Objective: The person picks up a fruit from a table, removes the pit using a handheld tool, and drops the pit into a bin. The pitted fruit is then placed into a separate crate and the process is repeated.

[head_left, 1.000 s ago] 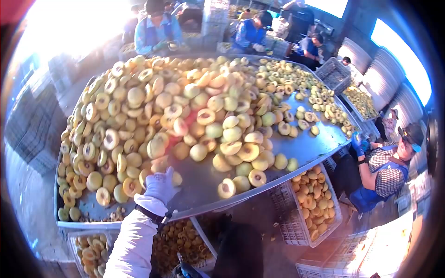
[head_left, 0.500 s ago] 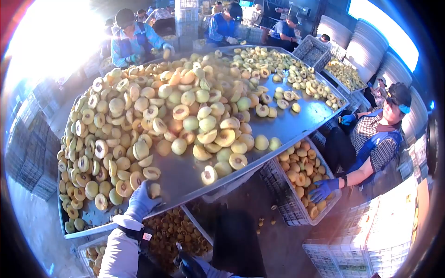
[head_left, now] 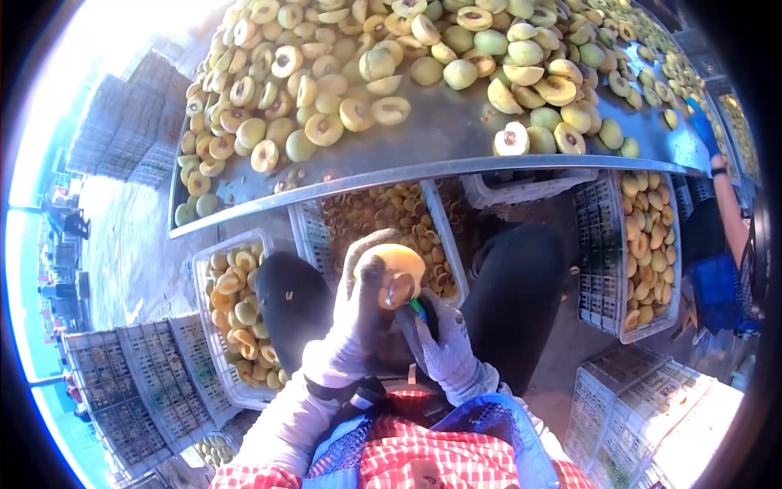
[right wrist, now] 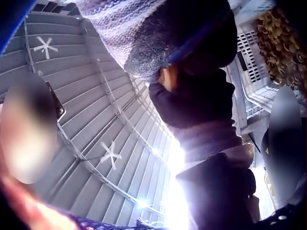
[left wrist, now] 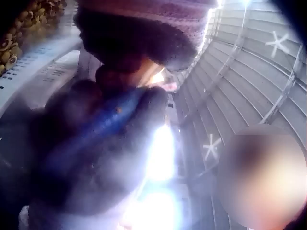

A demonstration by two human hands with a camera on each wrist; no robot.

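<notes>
In the head view my gloved left hand (head_left: 349, 322) grips a yellow peach half (head_left: 399, 261), its cut side with the brown pit hollow turned toward me. My gloved right hand (head_left: 450, 346) holds a slim tool by its green-blue handle (head_left: 418, 309), the tip end right at the pit hollow. Both hands are close together above my lap. The left wrist view shows the tool's blue handle (left wrist: 117, 112) between dark glove fingers. A sliver of the peach flesh (right wrist: 169, 78) shows between the gloves in the right wrist view; the tool's tip is hidden there.
A metal table (head_left: 358, 167) heaped with peach halves (head_left: 326, 129) stands ahead. Below its edge is a crate of small brown pieces (head_left: 383, 208). Crates of peach halves stand at left (head_left: 236, 326) and right (head_left: 648, 244). Stacked crates (head_left: 147, 375) flank me. Another person's gloved hand (head_left: 699, 122) reaches over the table.
My left hand has drawn back from the table's near edge to my lap with a peach half. The right hand with the tool has come into view beside it. The head view has tilted down.
</notes>
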